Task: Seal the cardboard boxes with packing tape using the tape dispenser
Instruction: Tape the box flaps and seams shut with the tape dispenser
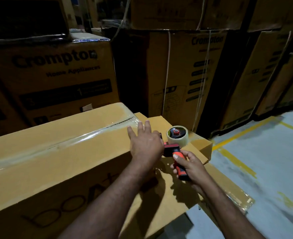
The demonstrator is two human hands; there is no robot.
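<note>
Your right grip [188, 167] is wrapped round the handle of the orange-and-black plastic tape dispenser [172, 149], just beside the long brown cardboard box [56, 161]. Your left grip [145, 144] lies spread at the clear-taped seam [90, 135]. The dispenser is judged light and rigid; hold it by the handle.

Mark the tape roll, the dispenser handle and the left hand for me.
tape roll [175, 141], head view, outer wound face.
dispenser handle [177, 163], head view, orange grip, mid-length.
left hand [145, 144], head view, back of the hand.

Flat-fingered left hand [145, 144] touches box [56, 156]; right hand [189, 167] grips tape dispenser [176, 137]
</note>
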